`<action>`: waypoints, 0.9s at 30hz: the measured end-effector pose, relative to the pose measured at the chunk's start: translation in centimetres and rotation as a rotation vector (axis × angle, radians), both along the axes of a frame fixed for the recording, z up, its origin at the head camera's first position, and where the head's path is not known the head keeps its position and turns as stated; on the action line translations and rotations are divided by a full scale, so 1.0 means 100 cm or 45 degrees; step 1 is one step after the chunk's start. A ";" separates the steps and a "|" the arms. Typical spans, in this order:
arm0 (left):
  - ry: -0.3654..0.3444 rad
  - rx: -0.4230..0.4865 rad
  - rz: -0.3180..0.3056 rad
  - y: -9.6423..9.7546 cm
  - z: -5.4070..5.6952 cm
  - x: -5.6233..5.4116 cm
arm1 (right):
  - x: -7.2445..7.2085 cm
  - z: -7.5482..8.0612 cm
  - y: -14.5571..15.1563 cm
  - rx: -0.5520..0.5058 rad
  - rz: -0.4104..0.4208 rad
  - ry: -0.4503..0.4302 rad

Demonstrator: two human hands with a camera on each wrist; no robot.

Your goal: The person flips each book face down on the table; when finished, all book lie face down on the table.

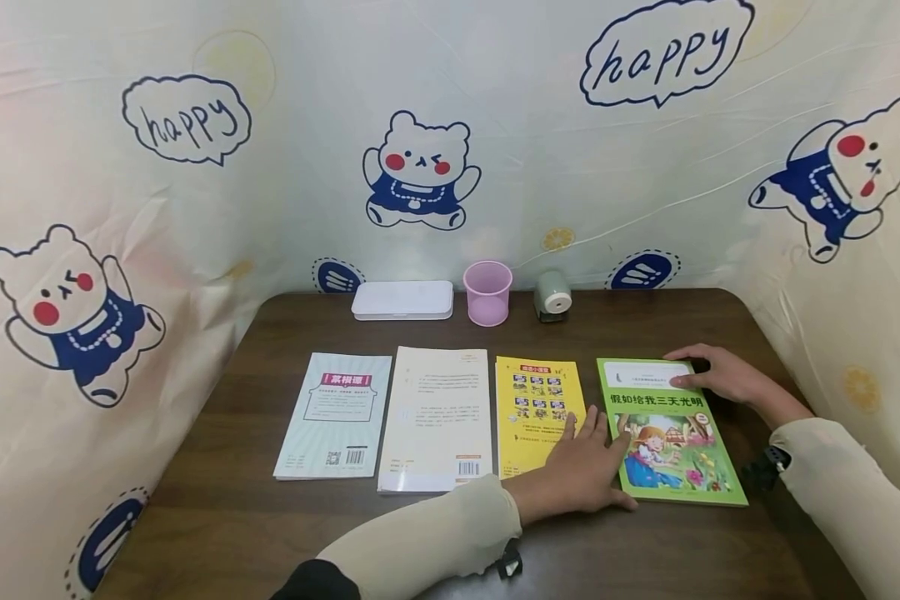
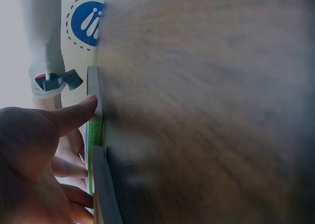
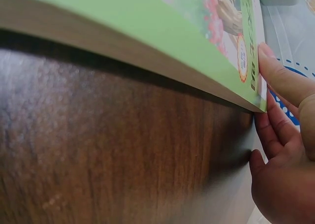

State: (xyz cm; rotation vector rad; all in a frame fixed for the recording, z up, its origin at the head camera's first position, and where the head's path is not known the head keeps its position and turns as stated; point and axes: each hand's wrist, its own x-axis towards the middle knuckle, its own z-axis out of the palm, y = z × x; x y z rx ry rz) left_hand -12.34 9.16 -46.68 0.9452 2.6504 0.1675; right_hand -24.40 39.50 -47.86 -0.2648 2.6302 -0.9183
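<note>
A green picture-covered book (image 1: pixel 682 446) lies at the right end of a row of books. My right hand (image 1: pixel 723 379) pinches its far right corner; in the right wrist view the thumb (image 3: pixel 283 76) lies on the cover and the fingers are at the corner's underside. My left hand (image 1: pixel 581 467) spreads its fingers over the right side of a yellow book (image 1: pixel 536 392) and the green book's left edge. Its thumb (image 2: pixel 74 116) stretches out by the green book's near edge in the left wrist view.
Left of the yellow book lie a cream book (image 1: pixel 442 417) and a light blue book (image 1: pixel 337 417). Along the back of the brown table (image 1: pixel 232 533) stand a white case (image 1: pixel 402 302), a pink cup (image 1: pixel 487 296) and a small green device (image 1: pixel 552 296). A printed cloth hangs behind.
</note>
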 end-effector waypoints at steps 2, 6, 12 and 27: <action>0.007 -0.006 -0.001 0.001 -0.001 0.000 | 0.000 0.000 0.000 -0.001 0.001 -0.005; 0.023 -0.016 -0.010 0.003 -0.003 0.001 | 0.000 -0.001 0.000 -0.004 0.002 -0.003; 0.045 -0.007 -0.018 0.002 -0.004 0.001 | 0.001 -0.002 -0.001 -0.006 0.006 0.002; -0.029 0.119 0.015 -0.001 -0.004 -0.001 | -0.001 -0.002 -0.001 -0.002 0.004 -0.009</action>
